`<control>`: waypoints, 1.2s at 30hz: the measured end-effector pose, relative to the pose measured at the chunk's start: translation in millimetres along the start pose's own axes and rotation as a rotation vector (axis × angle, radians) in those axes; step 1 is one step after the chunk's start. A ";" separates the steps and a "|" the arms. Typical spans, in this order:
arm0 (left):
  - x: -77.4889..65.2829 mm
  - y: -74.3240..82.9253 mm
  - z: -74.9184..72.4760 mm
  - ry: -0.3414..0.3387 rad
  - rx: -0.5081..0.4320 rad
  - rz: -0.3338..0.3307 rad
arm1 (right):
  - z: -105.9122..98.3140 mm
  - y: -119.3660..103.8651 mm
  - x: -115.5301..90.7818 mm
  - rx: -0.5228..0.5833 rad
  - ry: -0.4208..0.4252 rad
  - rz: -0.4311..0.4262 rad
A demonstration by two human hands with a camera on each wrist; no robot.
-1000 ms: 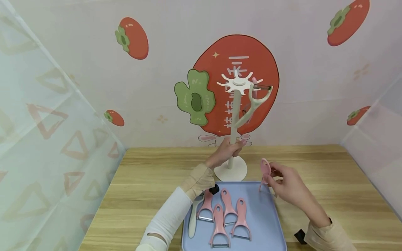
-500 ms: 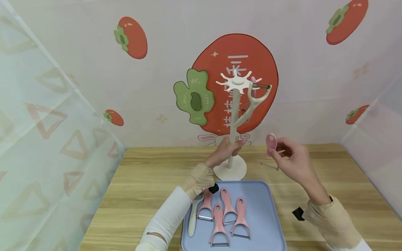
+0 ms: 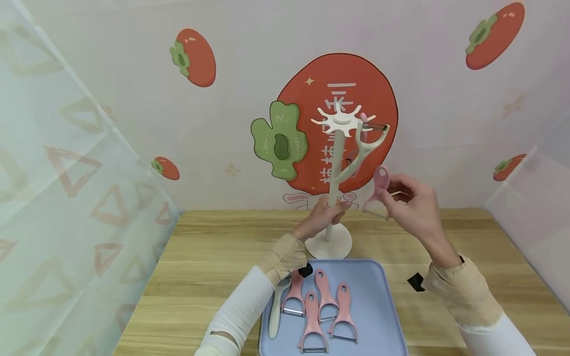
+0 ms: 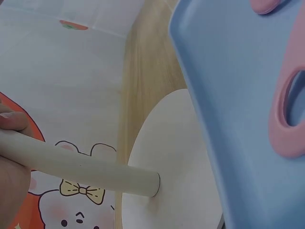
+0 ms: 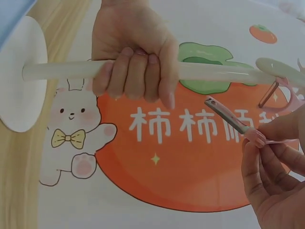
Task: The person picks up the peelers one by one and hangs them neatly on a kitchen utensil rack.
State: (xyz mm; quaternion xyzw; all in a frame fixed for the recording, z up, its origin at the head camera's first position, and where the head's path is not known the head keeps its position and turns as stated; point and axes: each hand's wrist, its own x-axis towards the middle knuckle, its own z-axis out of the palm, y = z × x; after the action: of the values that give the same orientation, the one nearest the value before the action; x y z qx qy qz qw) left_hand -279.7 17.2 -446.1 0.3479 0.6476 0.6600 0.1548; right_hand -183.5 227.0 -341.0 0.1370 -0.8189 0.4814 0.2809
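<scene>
In the head view my left hand (image 3: 321,217) grips the pole of a white stand (image 3: 337,153), above its round base; the right wrist view shows the fingers (image 5: 136,76) wrapped round it. My right hand (image 3: 416,205) pinches a pink peeler (image 3: 381,180) by its handle, blade downward, to the right of the pole and apart from it. Several hooks spread out from the stand's top (image 3: 342,119). From the right side hang a cream peeler (image 3: 366,148), blade end up, and a pink peeler (image 3: 363,118) partly hidden behind it.
A blue tray (image 3: 378,316) lies in front of the stand's base (image 3: 329,244). On it are several pink peelers (image 3: 312,311) and a cream peeler (image 3: 274,316) partly covered by the left sleeve. A printed backdrop (image 3: 236,109) rises behind the wooden table (image 3: 191,257).
My right hand has lifted the pink peeler from above the tray's far right corner, up and closer to the stand's hooks. The left hand has stayed on the pole.
</scene>
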 end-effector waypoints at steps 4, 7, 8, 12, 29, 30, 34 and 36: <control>-0.6 0.8 -0.1 -0.001 -0.002 0.003 | 0.9 -2.2 6.7 0.016 0.030 -0.017; -0.6 1.1 -0.1 0.002 -0.003 -0.002 | 1.3 -6.2 12.6 0.047 0.055 -0.028; -0.6 1.0 0.0 0.003 -0.005 -0.006 | 1.4 -7.9 14.6 0.060 0.060 -0.028; -0.8 1.0 0.8 0.006 -0.008 -0.020 | 2.5 -14.7 21.8 0.081 0.065 -0.023; 0.0 -0.1 0.1 0.008 -0.001 -0.010 | 7.4 -28.6 52.6 0.162 0.105 -0.024; 0.1 0.2 0.2 0.007 -0.002 -0.010 | 7.6 -29.2 54.4 0.156 0.109 -0.024; -0.4 1.6 0.6 0.003 -0.011 -0.020 | 9.6 -29.8 60.2 0.117 0.123 -0.021; -0.5 1.8 0.5 0.005 -0.012 -0.021 | 10.7 -31.3 63.0 0.108 0.132 -0.018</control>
State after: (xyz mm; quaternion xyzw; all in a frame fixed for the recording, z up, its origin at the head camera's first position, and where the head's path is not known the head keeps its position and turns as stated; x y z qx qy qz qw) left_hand -278.6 17.0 -444.6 0.3385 0.6475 0.6631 0.1626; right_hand -222.2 205.1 -285.5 0.1273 -0.7700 0.5304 0.3310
